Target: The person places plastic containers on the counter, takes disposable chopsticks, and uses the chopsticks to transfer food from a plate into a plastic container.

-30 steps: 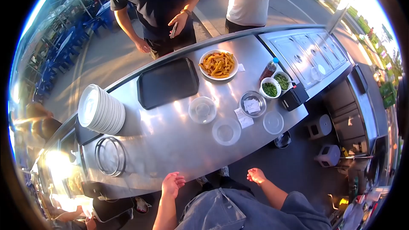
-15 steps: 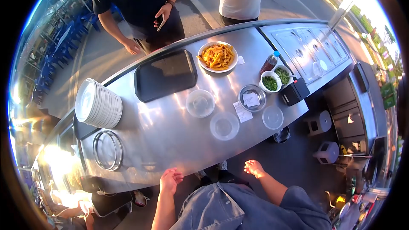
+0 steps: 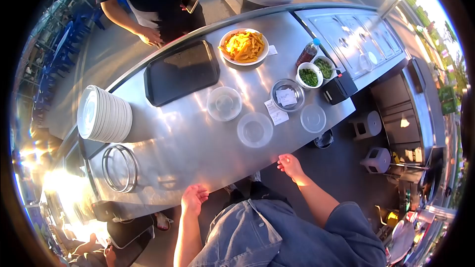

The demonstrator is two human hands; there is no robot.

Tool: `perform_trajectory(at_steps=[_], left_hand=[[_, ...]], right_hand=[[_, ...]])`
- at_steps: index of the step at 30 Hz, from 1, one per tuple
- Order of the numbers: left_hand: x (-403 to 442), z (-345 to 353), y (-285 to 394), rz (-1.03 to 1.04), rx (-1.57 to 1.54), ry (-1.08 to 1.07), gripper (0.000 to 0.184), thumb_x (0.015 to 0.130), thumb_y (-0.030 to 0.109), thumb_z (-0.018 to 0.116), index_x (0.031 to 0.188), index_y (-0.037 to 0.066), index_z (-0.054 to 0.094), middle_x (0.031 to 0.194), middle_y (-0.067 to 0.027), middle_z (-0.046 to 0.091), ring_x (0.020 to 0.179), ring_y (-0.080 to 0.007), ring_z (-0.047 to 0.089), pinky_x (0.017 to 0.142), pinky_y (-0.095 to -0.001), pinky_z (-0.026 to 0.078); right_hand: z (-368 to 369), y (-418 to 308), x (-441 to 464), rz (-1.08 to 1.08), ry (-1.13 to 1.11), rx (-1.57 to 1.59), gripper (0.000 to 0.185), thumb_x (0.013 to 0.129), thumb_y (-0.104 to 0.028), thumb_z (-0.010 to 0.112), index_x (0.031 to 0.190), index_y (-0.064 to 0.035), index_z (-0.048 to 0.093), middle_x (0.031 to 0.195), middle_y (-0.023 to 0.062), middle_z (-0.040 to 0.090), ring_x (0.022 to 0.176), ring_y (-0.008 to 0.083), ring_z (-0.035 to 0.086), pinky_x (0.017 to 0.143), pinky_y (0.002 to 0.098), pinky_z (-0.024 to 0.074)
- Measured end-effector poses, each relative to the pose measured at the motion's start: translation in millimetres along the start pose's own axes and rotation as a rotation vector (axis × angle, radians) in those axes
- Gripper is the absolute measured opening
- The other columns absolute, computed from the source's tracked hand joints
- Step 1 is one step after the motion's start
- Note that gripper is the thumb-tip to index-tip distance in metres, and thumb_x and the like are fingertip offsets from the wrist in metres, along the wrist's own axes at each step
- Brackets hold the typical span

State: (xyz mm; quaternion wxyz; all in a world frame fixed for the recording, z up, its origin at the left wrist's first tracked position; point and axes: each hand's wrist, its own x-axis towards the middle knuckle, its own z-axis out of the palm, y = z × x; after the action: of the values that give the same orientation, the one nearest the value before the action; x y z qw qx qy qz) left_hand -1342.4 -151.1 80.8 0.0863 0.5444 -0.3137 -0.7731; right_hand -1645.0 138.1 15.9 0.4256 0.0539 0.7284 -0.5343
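Note:
At the near edge of the steel counter (image 3: 183, 163), my left hand (image 3: 194, 199) hovers with loosely bent fingers apart and nothing in it. My right hand (image 3: 291, 165) is beside the same edge farther right, empty, its fingers half curled but not closed. Closest to it on the counter is a clear plastic bowl (image 3: 255, 130). Another clear plastic bowl (image 3: 224, 104) stands behind that one. A round clear lid or shallow tub (image 3: 313, 118) lies to the right, near a metal bowl (image 3: 295, 104) with paper slips (image 3: 285, 97) in it.
Fries fill a white plate (image 3: 229, 57) at the back, beside a black tray (image 3: 183, 71). Stacked plates (image 3: 116, 118) and metal rings (image 3: 118, 180) stand left. Right are tubs of chopped greens (image 3: 308, 76), a bottle (image 3: 308, 53) and a black box (image 3: 339, 88). A person holds a phone (image 3: 190, 3).
My right hand has risen toward the counter edge and moved slightly left. My left hand has shifted a little left. The view has tilted, so the counter sits higher.

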Motion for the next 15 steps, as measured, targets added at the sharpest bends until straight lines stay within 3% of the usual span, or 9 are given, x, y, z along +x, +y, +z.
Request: perform_trajectory(at_steps=[6, 8, 15], left_hand=[[-1.6, 0.2, 4.5, 0.004, 0.003, -0.006, 0.021, 0.097, 0.017, 0.046, 0.110, 0.002, 0.053, 0.087, -0.0161, 0.066, 0.068, -0.0240, 0.065, 0.062, -0.0345, 0.053], [-0.6, 0.2, 5.8, 0.005, 0.009, 0.003, 0.021, 0.097, 0.017, 0.046, 0.110, 0.002, 0.053, 0.087, -0.0161, 0.066, 0.067, -0.0238, 0.065, 0.061, -0.0344, 0.053], [1.5, 0.1, 5.8, 0.002, 0.017, 0.021, 0.022, 0.096, 0.018, 0.047, 0.111, 0.002, 0.054, 0.086, -0.0156, 0.066, 0.068, -0.0236, 0.065, 0.060, -0.0337, 0.053]], right_hand=[[8.4, -20.3, 10.6, -0.086, -0.051, 0.006, 0.026, 0.096, -0.021, 0.054, 0.111, 0.0010, 0.057, 0.091, 0.0088, 0.063, 0.077, 0.0153, 0.063, 0.066, 0.0268, 0.0500], [12.1, -23.0, 12.0, -0.086, -0.023, 0.063, 0.020, 0.096, -0.018, 0.053, 0.103, 0.0008, 0.058, 0.081, 0.0054, 0.062, 0.070, 0.0129, 0.059, 0.063, 0.0265, 0.0487], [15.4, -12.8, 10.9, -0.023, -0.082, -0.097, 0.021, 0.097, -0.020, 0.052, 0.098, 0.0008, 0.058, 0.086, 0.0078, 0.064, 0.074, 0.0144, 0.061, 0.067, 0.0270, 0.0500]])
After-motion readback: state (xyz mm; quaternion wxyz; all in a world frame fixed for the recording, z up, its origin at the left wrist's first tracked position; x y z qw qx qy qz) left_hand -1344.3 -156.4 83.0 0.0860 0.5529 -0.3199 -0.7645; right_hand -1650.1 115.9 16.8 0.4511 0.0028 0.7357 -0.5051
